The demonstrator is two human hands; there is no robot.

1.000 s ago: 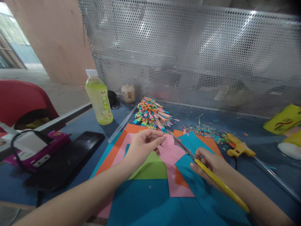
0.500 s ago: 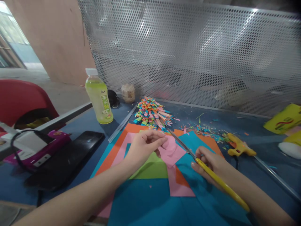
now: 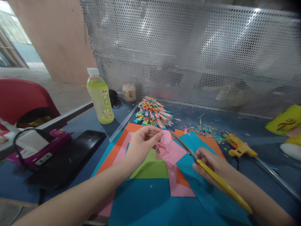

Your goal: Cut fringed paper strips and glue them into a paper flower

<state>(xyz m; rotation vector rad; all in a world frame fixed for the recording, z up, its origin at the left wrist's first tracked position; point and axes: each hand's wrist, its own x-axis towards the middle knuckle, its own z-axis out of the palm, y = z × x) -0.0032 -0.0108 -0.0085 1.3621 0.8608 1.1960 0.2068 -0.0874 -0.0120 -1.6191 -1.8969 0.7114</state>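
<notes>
1. One pink paper (image 3: 175,151), a cut piece with a loose curl, is in our grasp above the middle of the table (image 3: 78,125). One rounded pink piece (image 3: 166,137) shows at our left fingertips; we cannot tell whether the two are joined.
2. We have one pair of scissors (image 3: 217,180), yellow-handled, its blades slanting up beside the paper's right side, tips towards the far edge.
3. Our left hand (image 3: 144,141) pinches the pink pieces between thumb and fingers, wrist bent, forearm reaching in from the near left corner. Our right hand (image 3: 209,161) grips the scissors with curled fingers, forearm coming from the near right corner.
4. Beneath lie overlapping sheets (image 3: 145,201) in blue, orange, pink and green; the overlap hides their number.
5. Towards the far edge we see one paper cone (image 3: 151,111), covered in coloured strips, with scraps (image 3: 208,130) too many to count to its right.
6. Towards the right edge are one glue gun (image 3: 242,149) with one clear stick (image 3: 277,177), and one yellow packet (image 3: 285,121).
7. Towards the left edge are one ruler (image 3: 123,123), one upright bottle (image 3: 101,103), one black slab (image 3: 68,160) and one purple socket block (image 3: 43,155).
8. One jar (image 3: 129,93) is near the far left corner.
</notes>
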